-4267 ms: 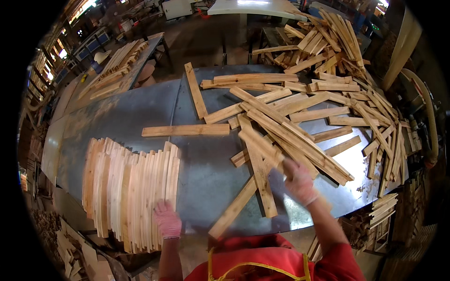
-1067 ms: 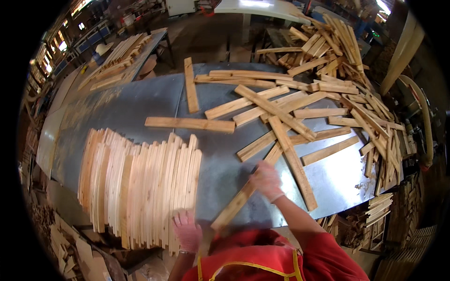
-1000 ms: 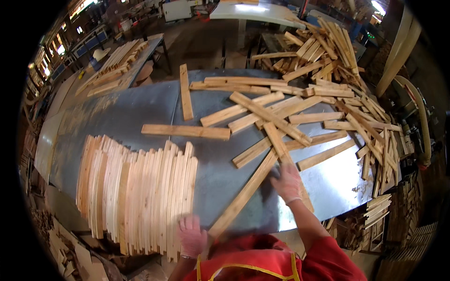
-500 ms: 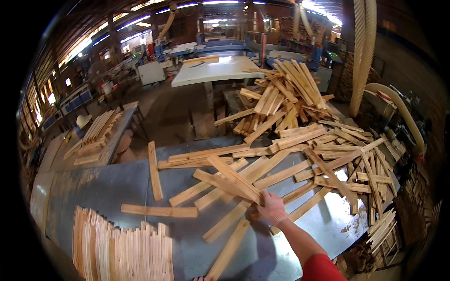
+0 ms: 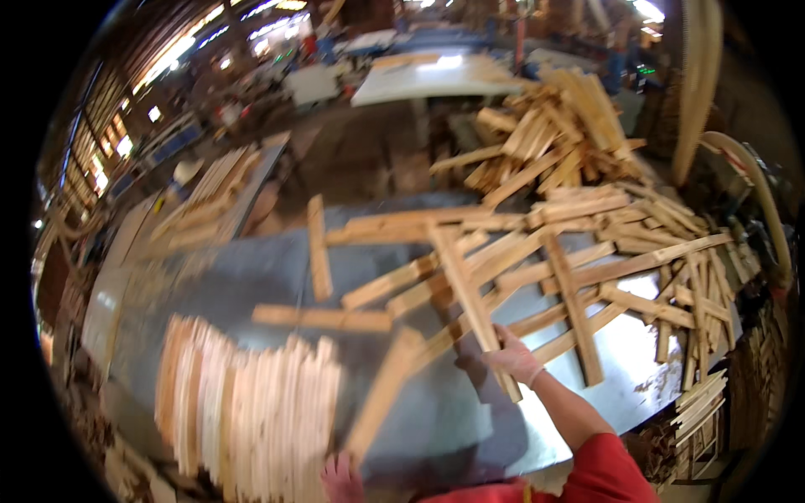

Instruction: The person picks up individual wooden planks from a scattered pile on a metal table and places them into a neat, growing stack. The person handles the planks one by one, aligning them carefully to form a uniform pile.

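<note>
Though half-closed, right hand [image 5: 516, 359] (round board [image 5: 470, 303])

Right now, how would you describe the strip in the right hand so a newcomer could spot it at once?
Find the grey metal table, then the tight row of pale strips at its near left. Well right of that row is the right hand. The wooden strip slants from upper left to lower right and, unlike its neighbours, is in that hand's grip.

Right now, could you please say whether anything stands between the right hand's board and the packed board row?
Yes: a slanting board, lower end by the left hand, is between the held board and the row.
</note>
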{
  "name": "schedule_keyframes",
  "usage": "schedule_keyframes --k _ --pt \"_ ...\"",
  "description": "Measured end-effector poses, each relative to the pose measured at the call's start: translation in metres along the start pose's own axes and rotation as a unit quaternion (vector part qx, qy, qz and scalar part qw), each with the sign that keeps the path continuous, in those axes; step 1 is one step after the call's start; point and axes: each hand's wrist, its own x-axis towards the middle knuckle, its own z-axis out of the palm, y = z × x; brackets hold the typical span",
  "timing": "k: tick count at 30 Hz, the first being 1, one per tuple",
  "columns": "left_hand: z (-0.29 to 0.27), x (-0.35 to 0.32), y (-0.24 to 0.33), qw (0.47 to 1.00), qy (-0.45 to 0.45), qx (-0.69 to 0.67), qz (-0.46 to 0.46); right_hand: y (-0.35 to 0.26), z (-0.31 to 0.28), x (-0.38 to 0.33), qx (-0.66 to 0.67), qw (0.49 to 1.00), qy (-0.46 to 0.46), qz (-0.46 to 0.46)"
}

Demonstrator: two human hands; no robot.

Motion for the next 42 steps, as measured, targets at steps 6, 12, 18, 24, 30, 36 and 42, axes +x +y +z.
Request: schedule_keyframes --k 6,12,18,24,30,36,42 --pt "-0.075 0.028 0.002 0.704 -0.101 -0.636 -0.3 0.037 0.169 -0.114 0.116 0.986 -0.103 0.065" --pt "-0.044 0.01 -0.032 0.65 -0.033 -0.72 -0.241 0.04 0.34 -0.159 -0.115 0.954 -0.257 0.1" --pt "-0.06 0.02 -0.007 0.611 -0.121 -0.728 -0.287 0.062 0.359 -0.109 -0.013 0.882 -0.457 -0.116" --pt "-0.048 0.033 0.068 0.655 -0.23 -0.674 -0.253 0.058 0.247 -0.167 0.264 0.836 -0.47 0.104" --pt "-0.004 0.078 0.147 0.751 -0.227 -0.603 -0.143 -0.036 0.039 -0.025 0.21 0.963 -0.126 -0.113" --pt "0.052 0.103 0.19 0.946 -0.211 -0.234 -0.078 -0.054 -0.136 0.101 -0.219 0.952 0.172 -0.128" --pt "0.077 0.098 0.163 0.982 -0.156 -0.008 -0.107 0.037 -0.096 0.048 -0.515 0.848 0.069 -0.104"
